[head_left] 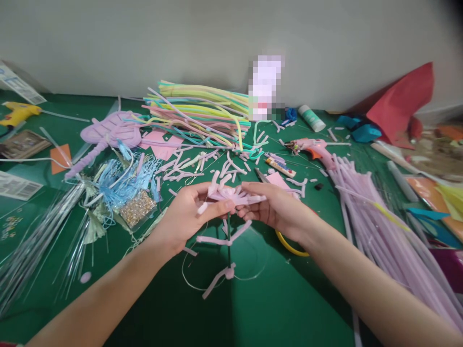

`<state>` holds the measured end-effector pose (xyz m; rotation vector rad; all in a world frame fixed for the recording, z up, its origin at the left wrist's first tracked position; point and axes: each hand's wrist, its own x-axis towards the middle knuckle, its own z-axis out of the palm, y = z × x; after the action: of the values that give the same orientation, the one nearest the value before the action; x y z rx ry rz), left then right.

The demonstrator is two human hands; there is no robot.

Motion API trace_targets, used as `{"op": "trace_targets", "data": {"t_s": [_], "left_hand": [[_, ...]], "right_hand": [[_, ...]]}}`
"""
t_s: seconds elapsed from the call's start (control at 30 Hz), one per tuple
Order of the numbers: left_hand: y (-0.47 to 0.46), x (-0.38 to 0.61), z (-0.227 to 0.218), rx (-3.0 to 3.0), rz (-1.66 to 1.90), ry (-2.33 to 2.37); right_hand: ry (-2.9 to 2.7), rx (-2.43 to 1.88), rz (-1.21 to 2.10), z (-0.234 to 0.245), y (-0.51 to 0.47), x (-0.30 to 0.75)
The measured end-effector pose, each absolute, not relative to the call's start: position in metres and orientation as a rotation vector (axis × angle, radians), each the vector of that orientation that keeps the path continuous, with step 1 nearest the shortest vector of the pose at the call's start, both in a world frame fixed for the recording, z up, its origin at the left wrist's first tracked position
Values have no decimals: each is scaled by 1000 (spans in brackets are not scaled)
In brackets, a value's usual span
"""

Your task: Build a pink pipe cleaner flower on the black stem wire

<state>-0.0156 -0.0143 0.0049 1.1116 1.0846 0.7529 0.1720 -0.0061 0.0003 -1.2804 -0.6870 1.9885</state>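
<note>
Both my hands meet over the middle of the green table (pixel 275 308), holding a small pink pipe-cleaner flower (pixel 231 194) by its head. My left hand (pixel 188 214) pinches the petals from the left, thumb on top. My right hand (pixel 275 207) grips the same flower head from the right, fingers curled under it. A thin dark stem (pixel 228 246) hangs down from the flower, with pink pipe-cleaner leaves (pixel 224 238) wound on it and a lower pink piece (pixel 219 280) near the table.
Cut pink pipe-cleaner bits (pixel 188 168) litter the table behind my hands. A pile of coloured pipe cleaners (pixel 202 113) lies at the back, long lilac ones (pixel 379 221) at right. A pink glue gun (pixel 314 147), a yellow glue gun (pixel 18 113), a yellow ring (pixel 289 246) and red paper (pixel 401 103) lie around.
</note>
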Motion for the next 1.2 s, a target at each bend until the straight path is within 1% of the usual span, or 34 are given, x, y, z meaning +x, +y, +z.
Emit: {"op": "trace_targets", "data": {"t_s": [0.13, 0.33, 0.53, 0.73, 0.93, 1.07, 1.2], "left_hand": [[-11, -22, 11, 1184, 755, 1128], [-3, -46, 20, 1234, 702, 949], [6, -44, 38, 1563, 622, 1132], [10, -35, 50, 1698, 709, 1261], [9, -32, 43, 1376, 787, 1205], [8, -30, 31, 1070, 748, 1105], [1, -27, 18, 892, 729, 1021]], "right_hand": [[-805, -1076, 1943, 1, -9, 175], [-784, -1013, 1961, -8, -21, 163], [-746, -1014, 2040, -12, -29, 149], [-825, -1010, 1968, -3, -31, 148], [-948, -958, 1930, 4, -31, 154], [-1017, -940, 1889, 2, -31, 156], [-1057, -936, 1887, -1, -31, 158]]}}
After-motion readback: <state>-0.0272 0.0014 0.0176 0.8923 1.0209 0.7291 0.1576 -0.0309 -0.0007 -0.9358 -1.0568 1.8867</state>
